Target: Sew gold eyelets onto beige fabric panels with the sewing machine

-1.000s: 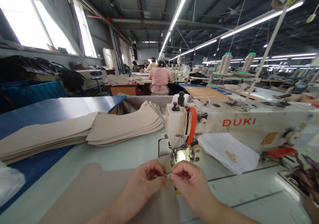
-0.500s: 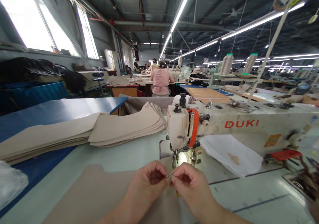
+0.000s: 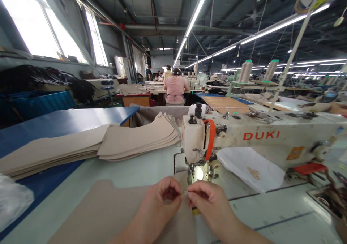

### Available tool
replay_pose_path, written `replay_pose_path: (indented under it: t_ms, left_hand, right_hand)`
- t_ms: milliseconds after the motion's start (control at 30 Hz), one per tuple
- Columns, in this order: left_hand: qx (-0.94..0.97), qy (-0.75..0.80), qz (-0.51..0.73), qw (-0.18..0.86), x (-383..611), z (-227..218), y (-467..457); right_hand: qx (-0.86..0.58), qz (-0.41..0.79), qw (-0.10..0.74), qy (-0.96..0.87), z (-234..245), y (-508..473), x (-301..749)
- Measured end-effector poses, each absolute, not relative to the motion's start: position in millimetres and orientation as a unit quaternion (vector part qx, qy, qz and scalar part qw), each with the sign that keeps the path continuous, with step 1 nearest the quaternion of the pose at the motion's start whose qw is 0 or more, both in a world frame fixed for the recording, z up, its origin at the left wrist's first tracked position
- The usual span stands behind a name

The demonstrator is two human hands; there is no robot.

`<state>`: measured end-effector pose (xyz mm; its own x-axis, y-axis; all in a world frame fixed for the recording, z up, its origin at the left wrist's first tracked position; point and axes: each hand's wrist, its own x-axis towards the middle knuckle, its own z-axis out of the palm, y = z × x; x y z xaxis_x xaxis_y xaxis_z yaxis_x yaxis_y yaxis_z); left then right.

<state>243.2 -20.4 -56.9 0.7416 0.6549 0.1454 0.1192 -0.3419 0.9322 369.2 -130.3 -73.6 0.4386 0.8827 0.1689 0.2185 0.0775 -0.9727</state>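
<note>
In front of the sewing machine's head, my left hand pinches a tiny, thin, needle-like piece between thumb and forefinger. The fingertips of my right hand are closed at the piece's other end, so it spans the small gap between both hands. It is too small to name surely. Under my hands a flat beige panel lies on the pale table, its far corner near the machine's lit presser foot.
Two stacks of beige panels, one left and one nearer the machine, lie beyond my hands. A white cloth with small tan pieces rests right of the machine head. Clear plastic sits far left. A person sits ahead.
My hands have drawn slightly apart, and more of the thin piece shows between the fingertips. The panel and stacks stay in place.
</note>
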Motion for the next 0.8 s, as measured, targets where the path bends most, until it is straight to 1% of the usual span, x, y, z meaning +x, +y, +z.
replay_pose_path:
  t_ms: [100, 167, 267, 333, 467, 567, 667, 800]
  left_hand:
    - [0.790, 0.256, 0.241, 0.502, 244, -56, -20]
    - [0.803, 0.253, 0.204, 0.500, 245, -53, -18]
    - [0.844, 0.228, 0.119, 0.470, 245, -43, -13]
    - [0.879, 0.224, 0.084, 0.412, 244, -36, -8]
    - [0.938, 0.207, 0.142, 0.238, 235, -41, -1]
    - [0.962, 0.168, 0.165, 0.139, 225, -58, -3]
    - [0.969, 0.161, 0.161, 0.094, 217, -72, -12]
    - [0.968, 0.169, 0.166, 0.081, 211, -80, -20]
  right_hand:
    - [-0.653, 0.236, 0.539, -0.477, -69, -131, 370]
    - [-0.669, 0.224, 0.516, -0.486, -66, -131, 371]
    - [-0.679, 0.251, 0.506, -0.469, -61, -130, 375]
    - [-0.681, 0.292, 0.510, -0.436, -60, -130, 378]
    - [-0.685, 0.382, 0.504, -0.363, -56, -129, 384]
    - [-0.689, 0.406, 0.490, -0.346, -52, -126, 387]
    - [-0.695, 0.425, 0.472, -0.338, -49, -120, 387]
    - [-0.700, 0.449, 0.442, -0.337, -50, -109, 385]
